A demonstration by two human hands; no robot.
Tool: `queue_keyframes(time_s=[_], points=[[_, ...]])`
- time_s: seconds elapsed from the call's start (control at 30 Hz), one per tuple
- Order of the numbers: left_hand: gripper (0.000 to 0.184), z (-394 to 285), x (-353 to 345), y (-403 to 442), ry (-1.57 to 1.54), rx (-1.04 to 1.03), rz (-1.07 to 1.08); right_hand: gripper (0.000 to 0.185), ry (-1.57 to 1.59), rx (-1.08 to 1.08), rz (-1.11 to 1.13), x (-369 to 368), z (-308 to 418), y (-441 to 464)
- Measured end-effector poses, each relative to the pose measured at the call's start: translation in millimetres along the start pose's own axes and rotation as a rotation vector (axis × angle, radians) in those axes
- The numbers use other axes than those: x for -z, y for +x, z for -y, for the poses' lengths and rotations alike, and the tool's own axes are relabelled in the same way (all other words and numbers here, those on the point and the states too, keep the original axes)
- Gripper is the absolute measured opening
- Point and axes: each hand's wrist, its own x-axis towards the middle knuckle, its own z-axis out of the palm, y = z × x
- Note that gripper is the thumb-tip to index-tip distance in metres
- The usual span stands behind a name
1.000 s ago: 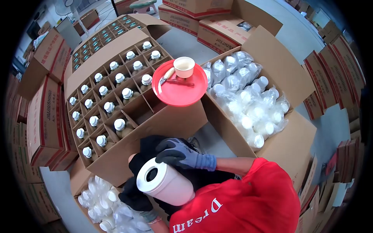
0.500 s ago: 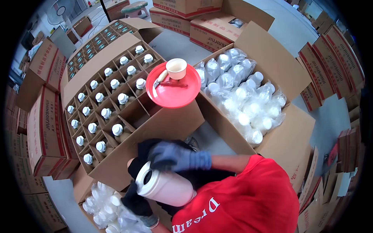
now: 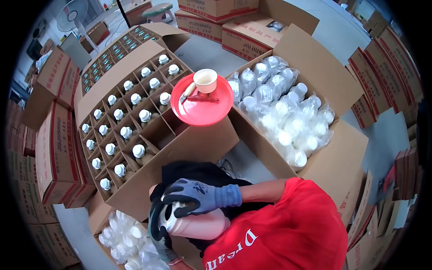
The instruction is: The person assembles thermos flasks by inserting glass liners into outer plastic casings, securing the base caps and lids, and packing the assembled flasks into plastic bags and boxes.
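Observation:
A white cylindrical container (image 3: 202, 226) lies tilted against the red shirt, its round opening facing the upper left. My right hand (image 3: 193, 195), in a blue-grey and black glove, curls over the container's top edge and partly hides the opening. From the lower left, my left hand (image 3: 159, 227), in a dark glove, wraps the rim end. Above my hands, a red plate (image 3: 204, 112) rests on the edge of a divided carton (image 3: 180, 157). It carries a cream cup (image 3: 205, 81), a knife (image 3: 187, 92) and a dark red strip (image 3: 202, 98).
White-capped bottles (image 3: 138, 150) stand in the divided carton. Plastic-wrapped white bottles fill an open carton (image 3: 265, 148) at right and another at lower left (image 3: 123, 238). Printed cartons (image 3: 56, 148) are stacked around. A fan (image 3: 72, 15) stands at upper left.
My right hand has come down over the container's rim, and my left hand has moved up around its end. The camera view has shifted slightly.

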Motion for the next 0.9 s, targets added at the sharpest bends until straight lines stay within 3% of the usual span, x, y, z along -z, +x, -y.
queue_keyframes(time_s=[0.13,0.17,0.27,0.33,0.4,0.43,0.47,0.5,0.53,0.57,0.63,0.67,0.7,0.73,0.8,0.83,0.87,0.9], points=[[0.08,-30,6,12,-0.154,-0.169,0.143,0.056,-0.013,-0.041,-0.128,-2,4,38],[0.071,-13,9,12,-0.115,-0.059,0.129,0.057,-0.051,-0.061,-0.183,-4,9,47],[0.056,-29,-5,29,-0.094,-0.156,-0.201,0.067,0.098,0.116,-0.364,-5,30,74],[0.058,-50,-13,44,-0.169,-0.191,-0.378,0.074,-0.185,0.316,-0.222,-9,17,79],[0.06,-59,-9,50,-0.601,0.002,-0.28,0.077,-0.479,0.412,-0.202,-10,5,82],[0.062,-59,-8,49,-0.746,0.089,-0.232,0.074,-0.455,0.356,-0.215,-11,2,83],[0.066,-40,-13,46,-0.609,0.008,-0.214,0.071,-0.428,0.303,-0.225,-7,3,85],[0.072,-21,-17,42,-0.474,-0.073,-0.208,0.067,-0.278,0.163,-0.186,-3,5,82],[0.071,1,-22,36,-0.571,-0.068,-0.256,0.062,-0.126,0.022,-0.147,9,17,78],[0.066,7,-23,31,-0.442,-0.099,-0.314,0.058,0.025,-0.117,-0.105,16,23,77],[0.064,3,-25,23,-0.175,-0.137,-0.443,0.046,0.656,-0.18,0.037,9,6,78],[0.067,-7,-18,31,0.148,-0.431,-0.32,0.041,0.972,-0.208,0.11,3,-7,78],[0.07,-32,-13,41,0.416,-0.759,-0.248,0.036,1.22,-0.144,0.014,-11,-20,76],[0.065,-35,-10,36,0.47,-0.729,-0.137,0.035,1.562,-0.301,0.036,-7,-13,70],[0.061,-44,-16,38,0.328,-0.542,-0.091,0.036,1.382,-0.51,0.178,-14,-51,63],[0.053,-34,-30,38,-0.182,-0.385,-0.229,0.041,0.683,-0.343,0.074,-7,-42,63],[0.056,-26,-35,40,-0.44,-0.207,-0.307,0.046,-0.014,-0.165,-0.029,-1,-32,61],[0.059,-23,-37,42,-0.693,-0.02,-0.382,0.058,-0.059,-0.225,-0.255,13,-7,59]])
